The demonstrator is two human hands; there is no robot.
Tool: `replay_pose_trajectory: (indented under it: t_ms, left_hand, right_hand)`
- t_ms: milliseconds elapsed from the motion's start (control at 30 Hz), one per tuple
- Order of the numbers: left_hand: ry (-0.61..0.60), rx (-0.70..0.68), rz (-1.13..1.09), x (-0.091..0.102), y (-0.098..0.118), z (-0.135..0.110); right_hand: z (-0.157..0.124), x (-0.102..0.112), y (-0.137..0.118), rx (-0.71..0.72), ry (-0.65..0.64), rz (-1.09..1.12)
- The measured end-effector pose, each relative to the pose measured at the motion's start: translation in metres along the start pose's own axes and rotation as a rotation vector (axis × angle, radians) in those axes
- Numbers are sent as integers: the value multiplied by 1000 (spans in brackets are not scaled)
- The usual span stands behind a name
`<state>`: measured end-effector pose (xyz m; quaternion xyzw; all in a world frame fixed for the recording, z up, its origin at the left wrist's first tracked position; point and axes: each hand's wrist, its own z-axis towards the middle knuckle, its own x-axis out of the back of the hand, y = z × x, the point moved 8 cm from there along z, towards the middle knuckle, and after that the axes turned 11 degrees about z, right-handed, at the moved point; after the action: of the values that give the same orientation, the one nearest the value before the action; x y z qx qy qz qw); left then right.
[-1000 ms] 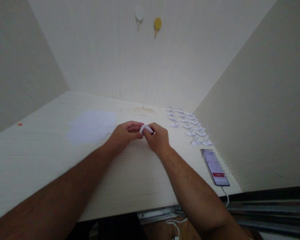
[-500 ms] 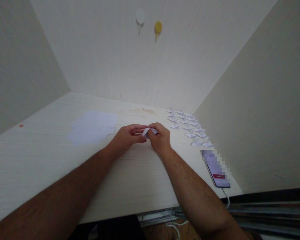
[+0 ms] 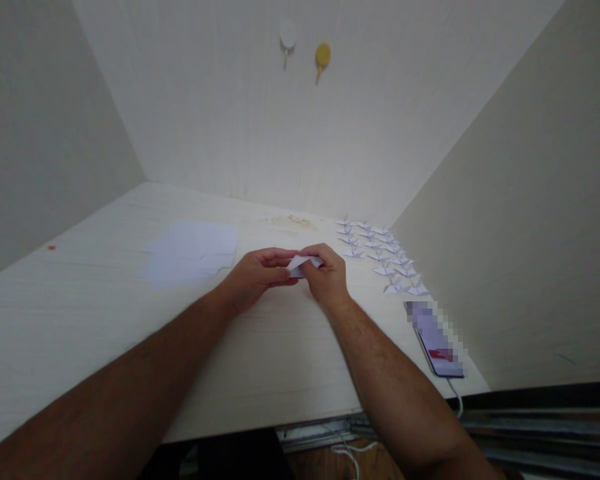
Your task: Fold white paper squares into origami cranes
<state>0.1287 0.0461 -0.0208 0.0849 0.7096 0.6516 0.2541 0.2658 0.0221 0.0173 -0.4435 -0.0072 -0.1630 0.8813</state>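
Note:
Between my two hands, above the middle of the white table [image 3: 280, 360], is a small piece of folded white paper [image 3: 300, 266]. My left hand [image 3: 257, 275] pinches its left end between thumb and fingers. On the other side my right hand [image 3: 327, 273] grips the paper, its thumb pressed against the near face and its fingers curled over the top. Part of the paper is hidden by the fingers. Rows of white folded paper cranes [image 3: 380, 252] stand to the right of my hands. Several sheets of white paper [image 3: 193, 250] lie to the left, overlapping.
A phone [image 3: 435, 343] with a white cable [image 3: 457, 398] lies near the table's right edge. Walls enclose the table at the back and both sides. A white hook [image 3: 287, 37] and a yellow hook [image 3: 323, 57] are on the back wall.
More of the folded paper shows between my hands, and my left thumb now presses on its left end. The whole view has shifted slightly.

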Motion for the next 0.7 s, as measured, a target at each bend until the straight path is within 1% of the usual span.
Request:
replay_pose_trajectory:
  t_ms: [100, 167, 333, 400, 567, 700]
  left_hand:
    - [13, -14, -5, -1, 2, -1]
    - [11, -42, -5, -1, 4, -1]
    - [-26, -147, 17, -2, 7, 3]
    - [-23, -170, 31, -1, 7, 4]
    - [5, -182, 66, 1, 6, 5]
    - [-2, -189, 74, 1, 5, 5]
  right_hand:
    - [0, 1, 1, -32, 16, 7]
    - [0, 1, -2, -22, 13, -8]
    - [-1, 0, -21, 140, -1, -119]
    - [-2, -1, -27, 199, 4, -154]
    - [-6, -2, -36, 305, 1, -186]
    - [-7, -2, -36, 339, 7, -198]
